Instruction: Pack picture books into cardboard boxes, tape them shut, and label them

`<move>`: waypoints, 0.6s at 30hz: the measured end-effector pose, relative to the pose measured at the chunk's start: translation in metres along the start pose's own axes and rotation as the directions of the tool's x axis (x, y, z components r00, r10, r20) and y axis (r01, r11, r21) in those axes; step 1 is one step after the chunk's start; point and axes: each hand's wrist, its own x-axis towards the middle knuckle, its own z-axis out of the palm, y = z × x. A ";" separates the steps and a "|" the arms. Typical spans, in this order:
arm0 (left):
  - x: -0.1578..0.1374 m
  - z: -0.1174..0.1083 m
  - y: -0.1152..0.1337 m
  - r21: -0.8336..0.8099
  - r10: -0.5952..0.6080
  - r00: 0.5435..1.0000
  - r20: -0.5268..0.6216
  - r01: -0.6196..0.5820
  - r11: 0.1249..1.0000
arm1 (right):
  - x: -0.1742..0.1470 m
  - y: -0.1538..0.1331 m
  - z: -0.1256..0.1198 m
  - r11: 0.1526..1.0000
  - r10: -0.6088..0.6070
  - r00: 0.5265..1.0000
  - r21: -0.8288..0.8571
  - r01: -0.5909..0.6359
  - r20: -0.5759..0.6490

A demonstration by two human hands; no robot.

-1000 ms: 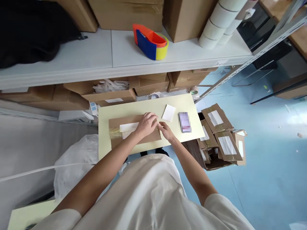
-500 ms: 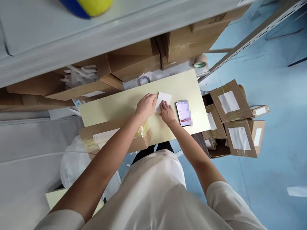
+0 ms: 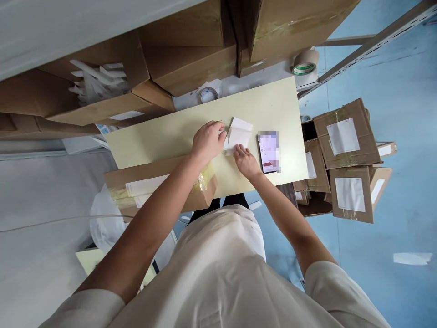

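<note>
A folded sheet of white paper (image 3: 241, 131) lies on the pale yellow tabletop (image 3: 269, 105), its upper fold partly raised. My right hand (image 3: 247, 162) has its bunched fingertips on the lower edge of the paper. Just left of the sheet, my left hand (image 3: 208, 140) is curved, with a gap between thumb and fingers and nothing visible in it. A phone (image 3: 269, 152) with a lit screen rests to the right of my right hand. Under my left forearm, a taped cardboard box (image 3: 160, 171) sits along the near side of the table.
Behind the table stand large cardboard boxes (image 3: 194, 64), one holding white plastic pieces (image 3: 102, 82). Tape rolls lie near the back edge, one clear (image 3: 208, 94) and one brown (image 3: 305, 62). Labelled cartons (image 3: 351, 189) are stacked at the right, beside a metal rack post (image 3: 368, 48).
The paper has opened out somewhat and shows a crease. My left hand has come slightly away from it, while my right fingers have shifted to its lower edge. The view has moved closer.
</note>
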 end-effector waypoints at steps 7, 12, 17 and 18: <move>-0.002 0.002 -0.002 0.001 0.000 0.999 0.054 0.000 1.000 | 0.005 0.012 -0.008 0.992 0.126 0.982 0.050 -0.120 -0.144; -0.003 0.004 -0.003 -0.012 0.208 0.970 0.126 -0.208 0.978 | 0.008 0.018 -0.024 0.984 0.166 0.936 0.114 -0.137 -0.309; -0.005 -0.001 0.007 0.027 0.319 0.939 0.131 -0.325 0.945 | 0.012 0.015 -0.044 0.953 0.146 0.916 0.300 -0.029 -0.374; -0.005 -0.005 0.009 0.036 0.315 0.940 0.130 -0.321 0.946 | 0.012 0.014 -0.048 0.934 0.166 0.905 0.358 -0.017 -0.391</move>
